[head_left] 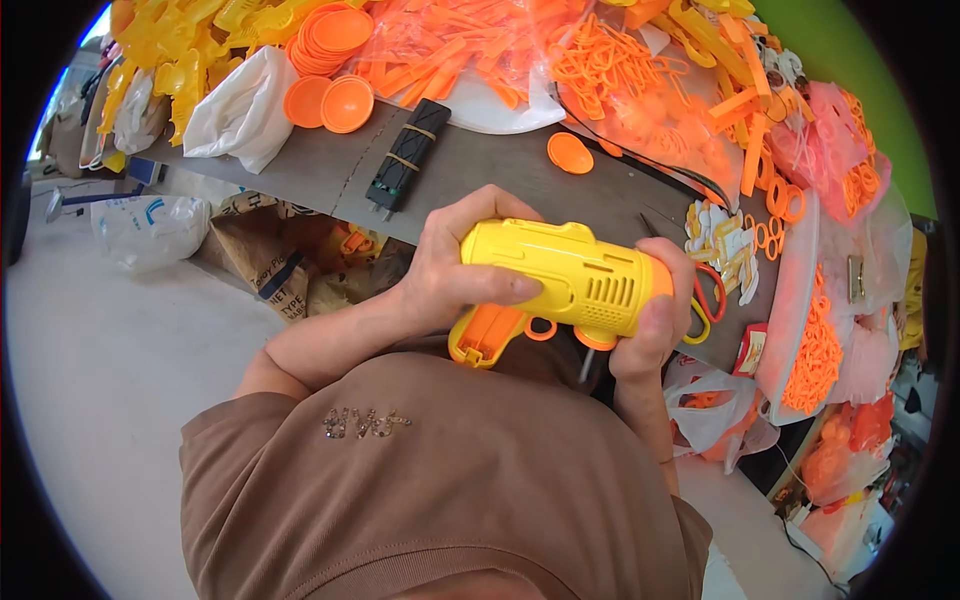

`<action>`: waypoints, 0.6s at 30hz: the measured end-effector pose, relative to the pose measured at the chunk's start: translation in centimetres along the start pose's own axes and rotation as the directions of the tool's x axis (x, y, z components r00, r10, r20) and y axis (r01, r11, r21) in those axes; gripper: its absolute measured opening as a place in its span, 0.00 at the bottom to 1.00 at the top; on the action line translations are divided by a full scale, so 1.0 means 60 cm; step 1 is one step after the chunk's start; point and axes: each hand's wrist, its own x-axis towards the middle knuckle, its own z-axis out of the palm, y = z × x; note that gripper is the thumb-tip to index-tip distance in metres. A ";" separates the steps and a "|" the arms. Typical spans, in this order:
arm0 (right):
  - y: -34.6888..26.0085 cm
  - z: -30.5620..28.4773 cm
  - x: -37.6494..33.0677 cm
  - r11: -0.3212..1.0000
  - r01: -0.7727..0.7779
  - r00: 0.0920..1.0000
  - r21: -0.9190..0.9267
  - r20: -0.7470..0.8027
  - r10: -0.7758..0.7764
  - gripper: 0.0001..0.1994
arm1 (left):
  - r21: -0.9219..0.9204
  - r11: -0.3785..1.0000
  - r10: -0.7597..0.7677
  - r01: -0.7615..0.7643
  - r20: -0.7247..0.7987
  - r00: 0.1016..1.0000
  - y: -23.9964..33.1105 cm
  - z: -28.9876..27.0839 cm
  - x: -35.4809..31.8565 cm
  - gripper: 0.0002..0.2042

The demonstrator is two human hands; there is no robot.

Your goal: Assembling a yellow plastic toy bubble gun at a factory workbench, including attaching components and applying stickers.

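Both hands hold up a yellow toy gun (575,268) in front of my chest, above the table's near edge. My left hand (440,250) is closed round its left end, thumb pressed on the near side. My right hand (658,310) grips the right end, with the thumb over the orange end piece. Below the body hang an orange grip (487,335) with an open hollow and a small orange ring-shaped trigger (541,328). A thin grey metal rod (586,366) shows under the right end; what it belongs to is hidden.
A black box with rubber bands (408,157) and orange discs (570,153) lie on the grey table (480,155). Around them are a white bag (240,112), orange parts (620,75), yellow shells (190,75), white-and-yellow pieces (722,248) and scissors (708,300). A paper sack (262,255) stands below.
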 end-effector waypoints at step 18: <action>0.048 0.039 0.010 0.997 -0.049 0.991 0.059 -0.125 0.056 0.23 | 0.709 0.648 0.337 -0.279 0.061 0.939 0.048 -0.075 0.048 0.18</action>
